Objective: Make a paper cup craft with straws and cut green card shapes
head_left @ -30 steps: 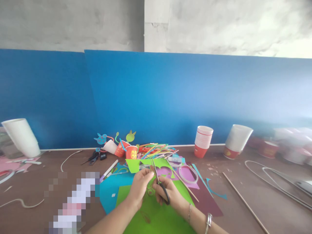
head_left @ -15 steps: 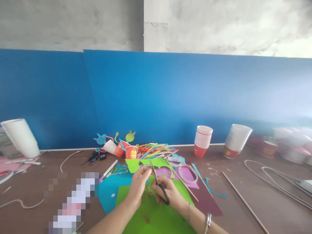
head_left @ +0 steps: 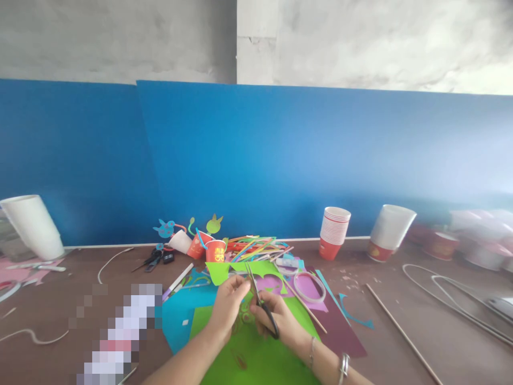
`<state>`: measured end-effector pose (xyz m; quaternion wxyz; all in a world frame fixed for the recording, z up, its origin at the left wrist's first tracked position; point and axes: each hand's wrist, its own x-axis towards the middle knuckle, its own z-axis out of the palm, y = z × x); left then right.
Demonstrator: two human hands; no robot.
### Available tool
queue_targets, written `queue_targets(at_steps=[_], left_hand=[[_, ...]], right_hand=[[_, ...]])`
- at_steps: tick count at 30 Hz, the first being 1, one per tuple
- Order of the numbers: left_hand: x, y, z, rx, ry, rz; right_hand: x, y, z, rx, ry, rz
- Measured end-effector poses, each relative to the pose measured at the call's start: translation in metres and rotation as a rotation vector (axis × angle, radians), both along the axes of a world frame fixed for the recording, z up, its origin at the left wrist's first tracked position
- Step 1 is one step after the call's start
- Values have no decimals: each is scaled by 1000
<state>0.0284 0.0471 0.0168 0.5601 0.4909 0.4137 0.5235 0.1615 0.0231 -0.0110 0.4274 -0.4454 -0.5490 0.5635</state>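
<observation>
My right hand [head_left: 276, 316] is closed around a pair of black-handled scissors [head_left: 255, 283], whose blades point away from me and stand slightly apart. Beside the blades, my left hand [head_left: 231, 302] pinches thumb against fingers; whatever lies between them is too small to make out. Under both hands is a green sheet [head_left: 256, 358] with brownish drawn marks and small round shapes on it. Just past my fingertips lies a green paper offcut [head_left: 218, 272] with curved cut edges.
Beyond the hands lie colourful strips [head_left: 256, 248] and red cups [head_left: 216, 250] with paper animal shapes. A cup stack [head_left: 334, 232] stands right of them. Blue paper [head_left: 180, 315], a tape roll [head_left: 310, 299], a thin stick [head_left: 401, 331] and cables [head_left: 433, 278] lie around. A blue partition [head_left: 256, 160] rises behind.
Both hands and the scissors stay in almost the same place. The view has shifted very slightly; nothing else visibly differs.
</observation>
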Motion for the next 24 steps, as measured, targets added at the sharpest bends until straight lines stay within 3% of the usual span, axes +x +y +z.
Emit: queue_targets(at_steps=[24], left_hand=[[-14, 14, 7, 11, 34, -208]], right_hand=[[4, 1, -3, -12, -22, 32]])
